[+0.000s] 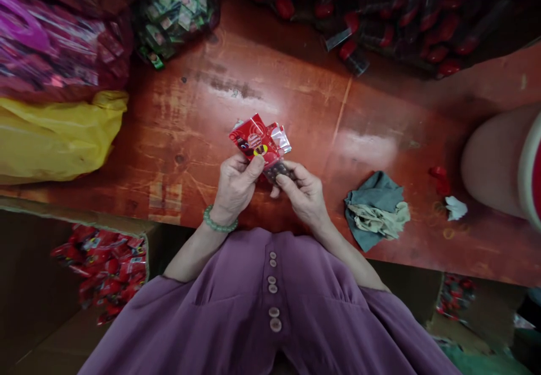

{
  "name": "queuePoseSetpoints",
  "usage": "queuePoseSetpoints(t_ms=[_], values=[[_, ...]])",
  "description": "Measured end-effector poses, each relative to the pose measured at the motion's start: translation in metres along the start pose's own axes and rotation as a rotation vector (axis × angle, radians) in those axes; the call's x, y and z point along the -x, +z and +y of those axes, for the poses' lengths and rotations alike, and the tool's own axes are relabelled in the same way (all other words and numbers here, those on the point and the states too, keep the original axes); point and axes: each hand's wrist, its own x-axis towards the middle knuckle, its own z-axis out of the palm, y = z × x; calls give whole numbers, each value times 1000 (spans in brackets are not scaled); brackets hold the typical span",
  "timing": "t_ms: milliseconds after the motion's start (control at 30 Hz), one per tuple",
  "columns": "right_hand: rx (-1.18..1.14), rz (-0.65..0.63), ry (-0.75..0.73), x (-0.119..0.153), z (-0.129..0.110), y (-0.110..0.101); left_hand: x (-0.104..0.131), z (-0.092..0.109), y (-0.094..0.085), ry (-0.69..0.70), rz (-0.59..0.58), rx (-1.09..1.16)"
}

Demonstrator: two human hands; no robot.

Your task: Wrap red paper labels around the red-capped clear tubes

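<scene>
My left hand (237,183) is closed on a red printed packet (253,138), its thumb pressed over the front. More red and silvery packets (279,138) show behind that one, close against it. Low on the right side of the bundle is a clear pouch with dark round pieces (275,171). My right hand (303,190) pinches this pouch between thumb and fingers. Both hands are just above the table, near its front edge. Whether the pouch is joined to the red packet is hard to tell.
Bags of small packs (177,8) and a yellow bag (54,138) lie left on the red-brown table (198,115). Red-capped clear tubes (350,31) are heaped at the back. Crumpled cloths (376,211) and a pale bucket (494,160) stand right; a carton holds red packets (110,268).
</scene>
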Motion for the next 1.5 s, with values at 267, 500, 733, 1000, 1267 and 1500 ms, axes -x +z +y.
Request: queuePoseSetpoints(t_ms=[267, 500, 733, 1000, 1267, 1500], values=[[360, 160, -236, 6, 1, 10, 3, -9, 2, 25, 28, -5], [166, 86, -82, 8, 5, 12, 3, -16, -3, 47, 112, -88], [136, 76, -112, 5, 4, 14, 3, -4, -3, -13, -43, 27], [425, 234, -247, 7, 5, 19, 3, -11, 4, 16, 47, 51], [-73, 21, 42, 1, 1, 11, 7, -8, -3, -38, -53, 64], [-12, -6, 64, 5, 3, 9, 4, -1, -15, -36, -100, -25]])
